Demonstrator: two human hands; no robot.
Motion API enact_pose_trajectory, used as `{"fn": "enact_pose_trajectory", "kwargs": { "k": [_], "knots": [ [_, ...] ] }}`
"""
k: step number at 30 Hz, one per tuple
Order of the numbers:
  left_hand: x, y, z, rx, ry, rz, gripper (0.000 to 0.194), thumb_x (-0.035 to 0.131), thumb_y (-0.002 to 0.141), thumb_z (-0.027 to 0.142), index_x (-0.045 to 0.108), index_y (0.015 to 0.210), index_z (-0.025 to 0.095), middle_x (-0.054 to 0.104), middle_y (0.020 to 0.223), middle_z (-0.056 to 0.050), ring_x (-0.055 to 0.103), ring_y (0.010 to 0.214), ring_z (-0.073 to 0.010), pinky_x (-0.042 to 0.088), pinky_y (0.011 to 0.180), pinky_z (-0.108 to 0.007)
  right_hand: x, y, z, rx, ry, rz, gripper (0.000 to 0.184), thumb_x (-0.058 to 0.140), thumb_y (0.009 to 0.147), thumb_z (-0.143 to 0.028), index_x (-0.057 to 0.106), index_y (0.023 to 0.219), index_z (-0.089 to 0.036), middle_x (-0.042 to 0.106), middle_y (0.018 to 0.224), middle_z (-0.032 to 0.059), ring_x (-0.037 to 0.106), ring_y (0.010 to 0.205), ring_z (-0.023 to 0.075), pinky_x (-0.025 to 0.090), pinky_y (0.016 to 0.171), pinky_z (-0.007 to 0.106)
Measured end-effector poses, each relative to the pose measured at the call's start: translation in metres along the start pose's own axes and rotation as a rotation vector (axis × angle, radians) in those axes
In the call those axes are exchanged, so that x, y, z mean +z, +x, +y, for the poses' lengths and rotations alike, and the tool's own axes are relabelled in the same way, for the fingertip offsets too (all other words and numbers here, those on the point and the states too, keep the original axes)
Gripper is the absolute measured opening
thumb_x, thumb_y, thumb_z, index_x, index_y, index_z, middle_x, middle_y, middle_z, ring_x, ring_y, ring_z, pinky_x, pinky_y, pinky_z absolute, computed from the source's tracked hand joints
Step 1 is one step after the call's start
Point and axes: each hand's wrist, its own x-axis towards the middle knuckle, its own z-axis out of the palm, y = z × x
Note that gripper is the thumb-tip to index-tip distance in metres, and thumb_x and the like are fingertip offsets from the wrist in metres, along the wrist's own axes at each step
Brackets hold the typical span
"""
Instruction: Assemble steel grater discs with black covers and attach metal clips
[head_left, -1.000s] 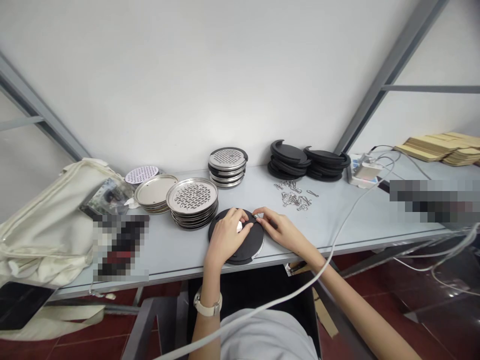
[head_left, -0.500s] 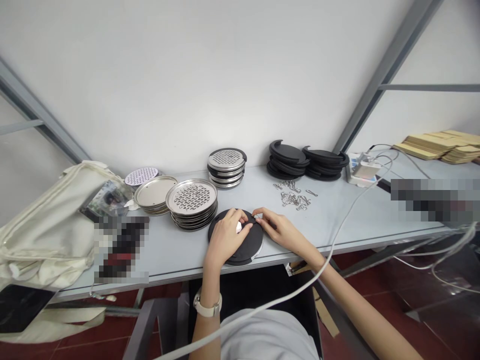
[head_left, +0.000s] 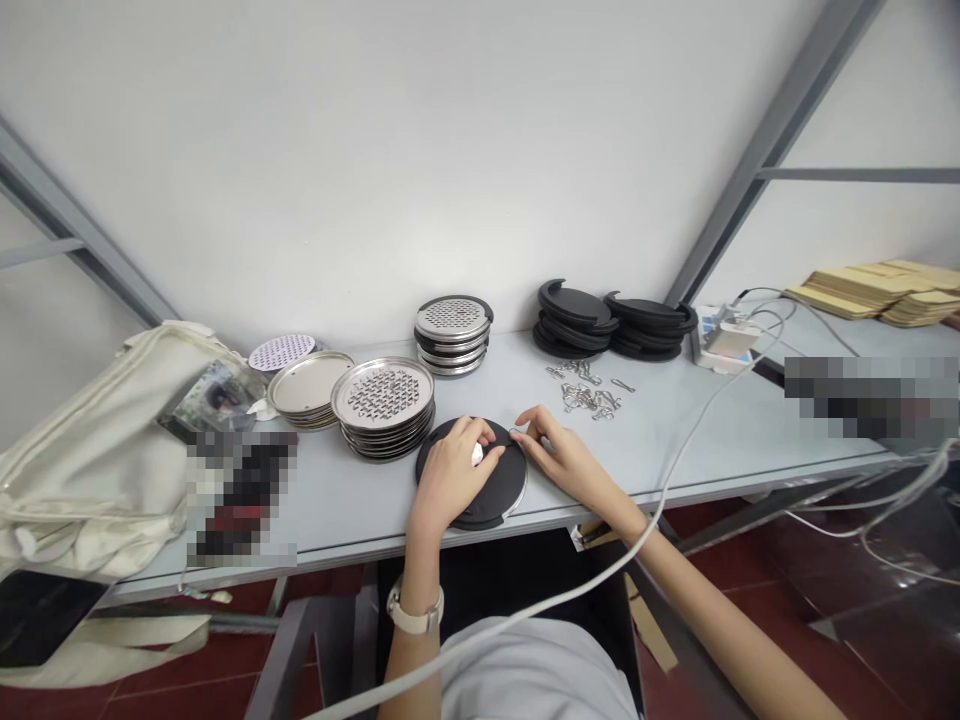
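A black round plate (head_left: 491,495) with a silver rim showing at its lower right lies near the table's front edge. My left hand (head_left: 454,470) rests over it with bent fingers, gripping and steadying it. Something small and white (head_left: 477,455) shows by those fingers; its kind is unclear. At the plate's upper right edge, my right hand (head_left: 551,450) has its fingertips around a small metal clip (head_left: 513,432), mostly hidden. Loose metal clips (head_left: 592,400) lie in a pile beyond that hand. Left of the plate stands a stack of round metal grater discs (head_left: 384,395).
Plain metal discs (head_left: 311,385) and a white perforated disc (head_left: 282,352) stand farther left. Discs in black holders (head_left: 452,318) are stacked behind. Black round holders (head_left: 577,305) stand by the wall. A white cable (head_left: 675,465) crosses in front of my right arm. A cream bag (head_left: 90,440) lies left.
My right index finger has lifted and moved slightly right, away from the plate's edge. The left hand and the plate have stayed in place.
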Motion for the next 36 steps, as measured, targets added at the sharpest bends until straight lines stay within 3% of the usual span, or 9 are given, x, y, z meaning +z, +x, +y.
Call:
{"fn": "enact_pose_trajectory", "kwargs": {
  "k": [4, 10, 15, 21, 30, 36],
  "knots": [
    [-0.0002, 0.0004, 0.0001, -0.002, 0.004, -0.003, 0.007, 0.054, 0.087, 0.029, 0.054, 0.091, 0.023, 0.059, 0.093, 0.001, 0.059, 0.086, -0.0151, 0.044, 0.081, -0.028, -0.0005, 0.0017, 0.0003, -0.017, 0.025, -0.014, 0.016, 0.043, 0.096, -0.034, 0.05, 0.095, -0.02, 0.055, 0.073, -0.0002, 0.054, 0.067, 0.0151, 0.043, 0.067, 0.027],
    [-0.0001, 0.0003, -0.0002, 0.003, 0.001, 0.005, 0.006, 0.055, 0.087, 0.029, 0.054, 0.09, 0.023, 0.059, 0.093, 0.001, 0.058, 0.086, -0.0149, 0.044, 0.08, -0.028, -0.0007, 0.0029, 0.0022, -0.079, 0.009, 0.021, 0.015, 0.042, 0.095, -0.025, 0.056, 0.098, -0.02, 0.06, 0.092, 0.0057, 0.058, 0.085, 0.0181, 0.045, 0.079, 0.031],
    [0.0006, 0.0, -0.0008, 0.002, 0.01, 0.005, 0.007, 0.055, 0.087, 0.029, 0.054, 0.09, 0.023, 0.058, 0.093, 0.001, 0.059, 0.084, -0.0147, 0.044, 0.08, -0.028, -0.002, 0.0029, 0.0055, -0.097, -0.012, 0.072, 0.019, 0.046, 0.094, -0.026, 0.063, 0.099, -0.021, 0.057, 0.094, 0.0072, 0.058, 0.09, 0.0199, 0.046, 0.084, 0.034],
    [0.0005, 0.0, -0.0008, 0.009, 0.002, 0.007, 0.006, 0.055, 0.087, 0.029, 0.054, 0.09, 0.023, 0.058, 0.092, 0.001, 0.059, 0.084, -0.0144, 0.044, 0.08, -0.028, -0.0027, 0.0029, 0.006, -0.084, 0.028, 0.038, 0.019, 0.048, 0.094, -0.028, 0.063, 0.105, -0.022, 0.06, 0.089, 0.0054, 0.059, 0.086, 0.0189, 0.047, 0.082, 0.033],
    [0.0003, -0.0006, -0.0008, -0.001, 0.001, 0.008, 0.006, 0.055, 0.087, 0.029, 0.054, 0.09, 0.023, 0.058, 0.093, 0.001, 0.059, 0.085, -0.015, 0.045, 0.08, -0.028, -0.0014, 0.0067, 0.0075, -0.012, 0.11, -0.069, 0.028, 0.043, 0.095, -0.03, 0.064, 0.112, -0.021, 0.067, 0.106, 0.0074, 0.061, 0.096, 0.0202, 0.048, 0.085, 0.033],
    [-0.0006, -0.0004, -0.001, 0.015, -0.001, 0.002, 0.005, 0.055, 0.087, 0.028, 0.053, 0.089, 0.023, 0.058, 0.093, 0.002, 0.059, 0.086, -0.0145, 0.044, 0.08, -0.027, -0.0018, 0.0058, 0.007, 0.017, 0.103, -0.094, 0.029, 0.046, 0.093, -0.033, 0.061, 0.114, -0.018, 0.061, 0.078, 0.0028, 0.056, 0.07, 0.0156, 0.047, 0.068, 0.028]
  ]
}}
